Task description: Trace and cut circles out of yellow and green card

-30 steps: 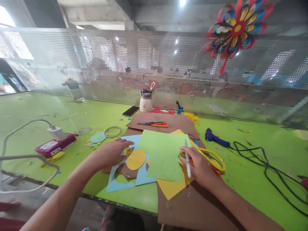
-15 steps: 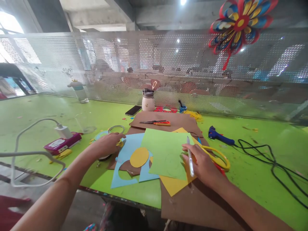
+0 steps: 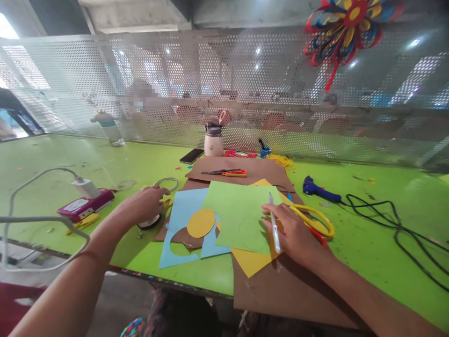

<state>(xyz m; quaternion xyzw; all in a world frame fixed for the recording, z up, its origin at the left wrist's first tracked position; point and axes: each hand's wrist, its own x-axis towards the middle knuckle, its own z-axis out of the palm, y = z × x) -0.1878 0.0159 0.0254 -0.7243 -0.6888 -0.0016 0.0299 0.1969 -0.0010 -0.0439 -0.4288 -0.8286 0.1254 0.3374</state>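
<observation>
My right hand (image 3: 294, 229) grips a silvery white pen (image 3: 274, 224), tip pointing up and away, over the right side of a light green paper sheet (image 3: 242, 206). A faint circle is drawn on that sheet. My left hand (image 3: 149, 203), fingers stretched, is over small items beside a thin metallic ring (image 3: 168, 181); its fingertips partly hide them, and whether it touches any is unclear. Under its palm shows a round dark-rimmed object (image 3: 150, 222). A yellow paper disc (image 3: 201, 223) lies on light blue paper (image 3: 185, 203) with a round cut-out. Yellow paper (image 3: 249, 264) lies beneath the green sheet.
Brown cardboard (image 3: 273, 292) covers part of the green table. Orange-handled scissors (image 3: 228, 172) lie at the back, yellow-handled scissors (image 3: 319, 220) right. Around are a blue glue gun (image 3: 321, 191) with black cord, a purple power strip (image 3: 86, 204), a phone (image 3: 191, 156) and a bottle (image 3: 213, 140).
My left hand has shifted slightly left, away from the blue paper, uncovering more of the round dark-rimmed object. My right hand keeps the pen over the green sheet. The view has tilted down slightly.
</observation>
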